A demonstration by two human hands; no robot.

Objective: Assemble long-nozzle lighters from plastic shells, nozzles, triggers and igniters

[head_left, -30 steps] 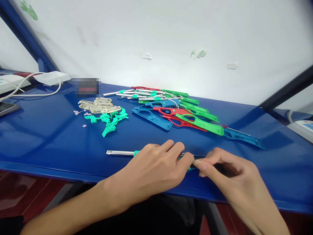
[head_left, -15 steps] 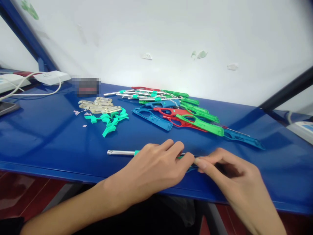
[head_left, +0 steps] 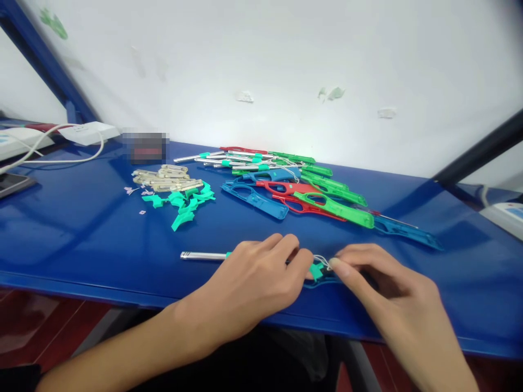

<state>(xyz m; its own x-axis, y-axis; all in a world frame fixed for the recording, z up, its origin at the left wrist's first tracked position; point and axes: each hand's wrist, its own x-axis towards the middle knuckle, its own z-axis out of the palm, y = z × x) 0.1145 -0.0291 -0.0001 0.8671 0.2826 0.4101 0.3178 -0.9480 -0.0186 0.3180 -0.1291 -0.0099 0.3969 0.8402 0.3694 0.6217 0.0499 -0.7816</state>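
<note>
A partly built stick lighter lies on the table in front of me, its metal tube [head_left: 204,256] pointing left and a blue half-shell [head_left: 324,283] showing under my hands. My left hand [head_left: 267,272] is closed over its middle and hides most of it. Beside those fingertips sits a green trigger piece [head_left: 316,270] in the shell. With thumb and forefinger, my right hand [head_left: 379,277] pinches thin white wires [head_left: 322,260] at the right part of the shell. The exact contact at its fingertips is partly hidden.
Behind my hands lie blue, red and green lighter shells [head_left: 335,207] and several metal tubes [head_left: 216,158]. To their left are clear fuel tanks [head_left: 167,177], green triggers [head_left: 182,209] and tiny pink bits [head_left: 142,212]. A phone [head_left: 16,184] and white cable [head_left: 69,161] are at far left.
My two hands have drawn slightly apart at the fingertips. The white wires and the green trigger piece now show between them.
</note>
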